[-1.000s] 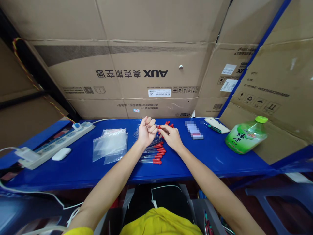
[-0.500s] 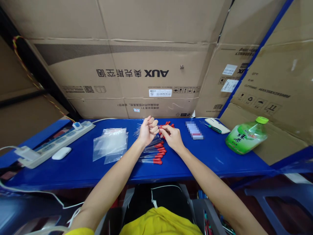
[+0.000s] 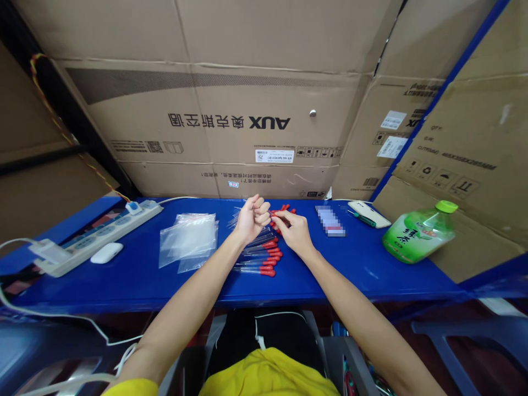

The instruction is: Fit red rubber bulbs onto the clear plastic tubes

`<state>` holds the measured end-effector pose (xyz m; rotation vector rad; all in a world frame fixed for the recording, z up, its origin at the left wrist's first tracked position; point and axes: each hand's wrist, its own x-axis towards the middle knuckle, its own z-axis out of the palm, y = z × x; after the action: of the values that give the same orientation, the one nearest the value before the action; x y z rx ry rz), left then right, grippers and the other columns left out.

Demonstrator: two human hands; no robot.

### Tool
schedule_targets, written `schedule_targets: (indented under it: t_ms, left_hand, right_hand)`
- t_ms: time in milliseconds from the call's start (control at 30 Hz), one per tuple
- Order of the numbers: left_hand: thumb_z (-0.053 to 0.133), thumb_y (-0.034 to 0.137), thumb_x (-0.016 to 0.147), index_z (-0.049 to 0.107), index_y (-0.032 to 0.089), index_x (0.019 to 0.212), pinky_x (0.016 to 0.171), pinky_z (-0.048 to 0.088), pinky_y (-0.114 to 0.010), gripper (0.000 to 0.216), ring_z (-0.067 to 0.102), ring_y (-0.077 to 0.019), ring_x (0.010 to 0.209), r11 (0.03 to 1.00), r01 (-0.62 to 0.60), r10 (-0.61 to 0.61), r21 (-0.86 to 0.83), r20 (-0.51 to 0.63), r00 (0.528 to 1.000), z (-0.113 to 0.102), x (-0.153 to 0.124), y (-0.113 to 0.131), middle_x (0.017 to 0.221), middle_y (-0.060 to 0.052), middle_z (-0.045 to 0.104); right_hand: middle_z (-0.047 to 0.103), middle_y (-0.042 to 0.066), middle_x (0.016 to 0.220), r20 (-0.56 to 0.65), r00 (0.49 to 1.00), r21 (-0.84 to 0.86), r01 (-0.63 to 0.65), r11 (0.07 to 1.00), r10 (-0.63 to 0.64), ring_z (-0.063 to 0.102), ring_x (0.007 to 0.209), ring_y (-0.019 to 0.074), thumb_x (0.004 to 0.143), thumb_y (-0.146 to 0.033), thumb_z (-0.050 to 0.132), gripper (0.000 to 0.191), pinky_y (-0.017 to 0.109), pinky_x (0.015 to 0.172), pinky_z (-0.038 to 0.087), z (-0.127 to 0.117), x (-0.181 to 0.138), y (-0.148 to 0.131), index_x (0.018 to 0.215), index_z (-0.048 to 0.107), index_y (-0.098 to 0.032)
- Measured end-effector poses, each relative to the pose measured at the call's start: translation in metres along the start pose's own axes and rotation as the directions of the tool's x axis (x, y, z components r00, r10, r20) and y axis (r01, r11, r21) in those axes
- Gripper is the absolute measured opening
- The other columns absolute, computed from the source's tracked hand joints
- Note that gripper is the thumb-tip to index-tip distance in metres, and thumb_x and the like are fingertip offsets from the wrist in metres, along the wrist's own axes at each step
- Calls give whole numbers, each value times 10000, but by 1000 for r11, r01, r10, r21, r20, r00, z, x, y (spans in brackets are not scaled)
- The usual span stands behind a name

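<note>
Above a fan of glass droppers with red rubber bulbs (image 3: pixel 268 263), my left hand (image 3: pixel 253 221) is closed in a fist, its fingers curled round the glass tube of a dropper. Most of that tube is hidden by the hand. My right hand (image 3: pixel 293 230) pinches the red bulb end of the same dropper between thumb and forefinger, close beside the left fist. More red bulbs (image 3: pixel 284 208) show just beyond my right fingers. A pile of clear plastic bags (image 3: pixel 188 241) lies to the left of the droppers.
On the blue table (image 3: pixel 330 275) stand a power strip (image 3: pixel 103 236) and a white earphone case (image 3: pixel 106 253) at left. At right are a phone (image 3: pixel 330 221), a green screwdriver (image 3: pixel 363 219), a white phone-like item (image 3: pixel 369 213) and a green tea bottle (image 3: pixel 418 232). Cardboard (image 3: pixel 223 143) walls the back.
The view has shifted slightly. Both hands stay together over the droppers, and the right fingers have drawn a little nearer the left fist.
</note>
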<state>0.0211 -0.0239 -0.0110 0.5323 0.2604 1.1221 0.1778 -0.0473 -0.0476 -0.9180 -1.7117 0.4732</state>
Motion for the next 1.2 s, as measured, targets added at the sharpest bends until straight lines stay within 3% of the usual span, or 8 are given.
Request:
schedule_targets:
  t_ms: [133,333,467,667,867,1200]
  left_hand:
    - [523,291,951,167,211,669,404,136,-221,462,156,-56,368,1000,9,-9,9,1,1000,-1,0,1,575,80,176]
    - [493,289,946,143,206,645,422,196,-229,469,194,-64,381,999,-18,16,42,48,999,2,-4,0,560,66,188]
    - [475,342,963,171,198,638,429,198,-220,468,202,-63,384,998,-39,34,48,102,994,2,-4,-2,552,61,221]
    - [451,332,992,218,194,650,418,160,-210,436,182,-60,375,996,-32,26,81,76,997,1,1,-2,547,66,244]
    - [395,333,1012,214,192,635,418,160,-205,442,174,-58,374,984,-67,57,167,68,996,1,1,-4,534,62,241]
    - [343,333,1024,245,188,611,416,145,-184,449,151,-55,391,965,-135,127,223,50,991,4,0,-8,529,59,233]
  right_hand:
    - [762,63,878,-27,999,-4,45,999,-45,685,717,200,915,-412,650,232,317,699,547,-1,2,3,914,759,-208]
    - [721,43,762,41,986,267,-164,950,159,627,595,172,846,-488,703,316,290,541,516,0,4,8,960,749,-197]
    - [702,22,721,46,979,343,-202,917,198,584,539,145,812,-486,737,333,277,514,494,-2,6,7,962,744,-189]
    - [726,45,810,15,983,324,-179,929,184,641,638,165,790,-465,760,306,281,566,514,-3,7,7,920,756,-188]
    - [710,44,841,-2,991,316,-127,940,135,603,561,132,799,-434,765,271,282,537,508,-4,6,9,917,776,-190]
    - [720,43,853,-96,995,107,43,993,-32,649,675,157,886,-336,709,161,288,623,522,0,1,11,956,775,-206]
